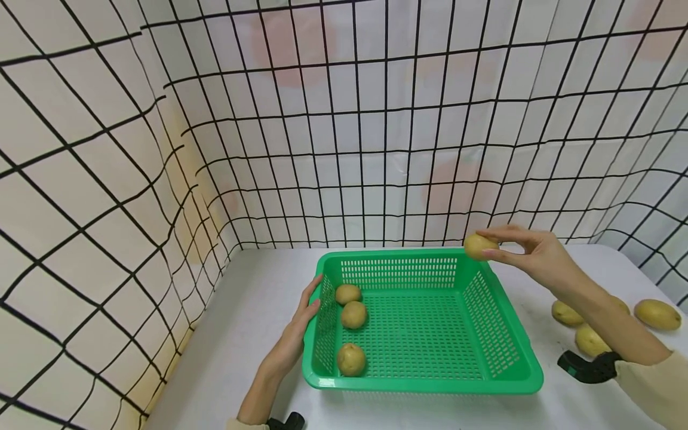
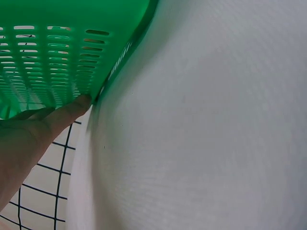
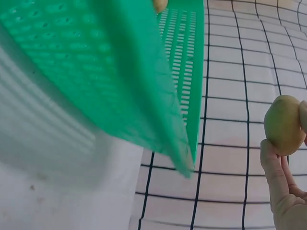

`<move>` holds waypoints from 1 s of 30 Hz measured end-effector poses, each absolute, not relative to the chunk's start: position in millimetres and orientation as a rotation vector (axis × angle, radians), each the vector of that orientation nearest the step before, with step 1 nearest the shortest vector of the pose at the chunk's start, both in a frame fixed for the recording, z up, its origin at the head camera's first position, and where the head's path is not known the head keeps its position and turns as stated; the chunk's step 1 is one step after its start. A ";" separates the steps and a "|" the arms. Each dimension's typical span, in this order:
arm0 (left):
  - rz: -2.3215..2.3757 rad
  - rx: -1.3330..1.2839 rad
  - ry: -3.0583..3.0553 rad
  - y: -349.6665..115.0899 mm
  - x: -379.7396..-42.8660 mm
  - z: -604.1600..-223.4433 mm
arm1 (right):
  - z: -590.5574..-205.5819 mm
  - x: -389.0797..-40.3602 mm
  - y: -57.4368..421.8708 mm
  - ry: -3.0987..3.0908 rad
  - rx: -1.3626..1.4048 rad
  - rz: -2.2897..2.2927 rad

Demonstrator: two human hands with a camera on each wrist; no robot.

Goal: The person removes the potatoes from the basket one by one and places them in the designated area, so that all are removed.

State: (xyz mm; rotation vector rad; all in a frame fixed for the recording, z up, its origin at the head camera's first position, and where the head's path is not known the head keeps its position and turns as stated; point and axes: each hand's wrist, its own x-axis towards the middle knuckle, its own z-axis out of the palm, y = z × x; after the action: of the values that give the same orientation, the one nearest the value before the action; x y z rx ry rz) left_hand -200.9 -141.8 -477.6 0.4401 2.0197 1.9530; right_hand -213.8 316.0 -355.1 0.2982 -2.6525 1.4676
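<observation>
A potato (image 1: 480, 246) is pinched between the thumb and fingers of my right hand (image 1: 537, 257), above the far right corner of the green plastic basket (image 1: 424, 385). The right wrist view also shows this potato (image 3: 284, 125) at the fingertips, apart from the basket wall. My left hand (image 1: 292, 334) rests against the basket's left side, its fingers fairly straight at the rim. In the left wrist view, a finger (image 2: 69, 112) lies along the outer slotted wall. Three potatoes sit inside the basket along its left side, the nearest one (image 1: 351, 359) by the front corner.
Several more potatoes lie on the white table (image 1: 231, 334) right of the basket, some partly hidden by my right forearm; one potato (image 1: 657, 315) sits farthest right. Black grid netting (image 1: 371, 125) stands behind and along the sides. Dark wrist devices (image 1: 588, 365) are on both wrists.
</observation>
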 end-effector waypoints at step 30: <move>1.961 0.438 2.013 -142.2 -200.9 -479.5 | -399.5 -164.1 402.0 -2.657 -0.112 1.251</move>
State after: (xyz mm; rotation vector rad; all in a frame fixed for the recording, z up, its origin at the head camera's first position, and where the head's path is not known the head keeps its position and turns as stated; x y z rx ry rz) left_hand -200.9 -142.2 -479.5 0.4376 2.0126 1.9615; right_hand -164.1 402.0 -399.5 -0.1124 -2.6569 1.2514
